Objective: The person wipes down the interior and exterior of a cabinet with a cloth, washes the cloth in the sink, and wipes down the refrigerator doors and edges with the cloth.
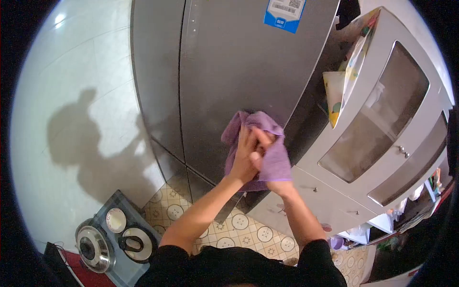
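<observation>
Far left: pale wall, person's shadow on it. Below, small table with 3 pieces of kitchenware: lidded pot, small bowl, round piece with black handle. Grouped close, likely to share the small top.

Center: tall gray door panel, probably a fridge, blue-edged label up top. Purple cloth is at its lower right, bunched around the hands; contact with the panel isn't clear.

Left hand lies over the cloth, fingers extended close together, seemingly pressing in toward the other hand. Blurred, can't tell if it pinches fabric. Right hand mostly under the cloth, only the wrist end clear; can't tell if its fingers are curled. 2 hands this close would keep the loose fabric bunched.

Right: white cabinet, glass-paned doors closed, patterned packet beside it.
</observation>
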Available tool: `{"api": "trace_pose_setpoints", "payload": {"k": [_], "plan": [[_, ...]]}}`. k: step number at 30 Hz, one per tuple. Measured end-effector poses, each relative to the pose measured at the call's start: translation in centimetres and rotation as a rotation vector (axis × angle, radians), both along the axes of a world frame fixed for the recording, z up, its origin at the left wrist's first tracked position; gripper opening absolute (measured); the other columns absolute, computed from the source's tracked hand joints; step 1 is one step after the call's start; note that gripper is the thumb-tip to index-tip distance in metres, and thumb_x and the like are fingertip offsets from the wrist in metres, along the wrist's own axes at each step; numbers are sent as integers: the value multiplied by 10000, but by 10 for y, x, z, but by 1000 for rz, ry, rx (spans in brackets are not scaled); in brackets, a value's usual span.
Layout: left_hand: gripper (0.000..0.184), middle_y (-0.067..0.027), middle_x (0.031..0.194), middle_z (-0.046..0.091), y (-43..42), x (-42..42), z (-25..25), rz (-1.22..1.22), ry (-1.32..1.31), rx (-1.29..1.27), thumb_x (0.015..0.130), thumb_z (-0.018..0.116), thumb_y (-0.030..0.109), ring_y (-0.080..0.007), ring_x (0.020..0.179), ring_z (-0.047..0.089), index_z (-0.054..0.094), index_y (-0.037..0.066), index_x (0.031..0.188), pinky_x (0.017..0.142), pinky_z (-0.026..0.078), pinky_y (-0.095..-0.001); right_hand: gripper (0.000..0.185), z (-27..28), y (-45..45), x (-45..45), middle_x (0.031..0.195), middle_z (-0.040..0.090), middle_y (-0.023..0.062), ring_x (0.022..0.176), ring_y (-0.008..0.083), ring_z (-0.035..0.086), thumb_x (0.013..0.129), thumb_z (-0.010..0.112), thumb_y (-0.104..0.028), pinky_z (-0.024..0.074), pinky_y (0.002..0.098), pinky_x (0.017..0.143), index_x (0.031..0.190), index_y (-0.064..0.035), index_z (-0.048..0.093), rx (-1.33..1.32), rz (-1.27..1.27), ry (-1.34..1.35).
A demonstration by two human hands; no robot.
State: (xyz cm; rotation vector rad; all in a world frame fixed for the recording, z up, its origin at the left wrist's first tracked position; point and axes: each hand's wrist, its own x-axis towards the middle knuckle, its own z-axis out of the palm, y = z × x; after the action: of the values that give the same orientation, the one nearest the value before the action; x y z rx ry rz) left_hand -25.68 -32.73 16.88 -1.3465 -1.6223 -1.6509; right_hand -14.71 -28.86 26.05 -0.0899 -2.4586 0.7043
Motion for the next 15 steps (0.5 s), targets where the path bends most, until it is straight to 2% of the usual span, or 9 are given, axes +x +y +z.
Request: {"api": "trace_pose_setpoints", "payload": {"k": [2,3,5,8,9,11,12,13,15], "plan": [[762,-303,1409,283,10,-4,17,300,194,-145,849,548,550,-484,1294,298,379,-14,1331,1064,250,-535,510,0,24,11,1265,523,187,1103,257,528,825,555,-110,393,357,982,1298,56,459,-407,3,27],[757,-320,1418,263,13,-5,27,456,268,-203,840,561,536,-508,1290,284,392,-20,1326,1061,244,-553,515,-3,27,16,1300,508,175,1154,258,507,834,567,-123,357,368,1024,1297,70,452,-683,149,205],[768,-319,1442,236,10,-4,52,420,251,-154,853,553,522,-513,1307,262,362,-29,1353,1072,233,-554,530,-9,40,23,1346,484,166,1309,285,401,845,603,-169,250,411,1116,1300,56,451,-1082,444,423],[822,-320,1456,221,10,-43,85,267,167,-76,859,561,498,-486,1338,239,280,-50,1403,1109,224,-494,508,3,27,38,1325,502,168,1335,299,372,840,607,-173,255,407,1120,1269,64,471,-1323,663,445],[824,-319,1459,219,6,-62,103,186,138,-20,862,562,488,-473,1343,241,266,-53,1408,1116,228,-470,493,1,28,41,1341,488,179,1349,315,354,859,589,-193,274,416,1114,1261,71,480,-1311,691,389],[772,-294,1430,298,-2,-112,141,353,176,62,845,598,399,-440,1333,281,293,-56,1388,1114,246,-436,487,-16,50,39,1378,454,180,1343,318,361,885,558,-207,291,422,1105,1277,70,474,-1155,787,330],[663,-280,1387,360,-8,-135,166,412,162,145,875,553,354,-442,1283,339,340,-54,1352,1092,276,-439,485,-25,60,39,1396,437,180,1341,319,364,898,542,-214,300,424,1100,1285,70,470,-1079,825,300],[524,-273,1348,393,-17,-151,182,392,134,235,917,486,264,-441,1251,358,373,-43,1326,1072,282,-462,496,-27,64,39,1432,399,164,1341,300,367,929,501,-232,308,422,1095,1329,55,445,-988,550,353],[479,-273,1336,397,-13,-151,181,479,203,278,926,451,220,-443,1257,343,379,-36,1324,1068,269,-484,506,-11,55,22,1448,380,153,1354,281,346,942,474,-227,285,419,1106,1366,41,406,-696,170,531]]}}
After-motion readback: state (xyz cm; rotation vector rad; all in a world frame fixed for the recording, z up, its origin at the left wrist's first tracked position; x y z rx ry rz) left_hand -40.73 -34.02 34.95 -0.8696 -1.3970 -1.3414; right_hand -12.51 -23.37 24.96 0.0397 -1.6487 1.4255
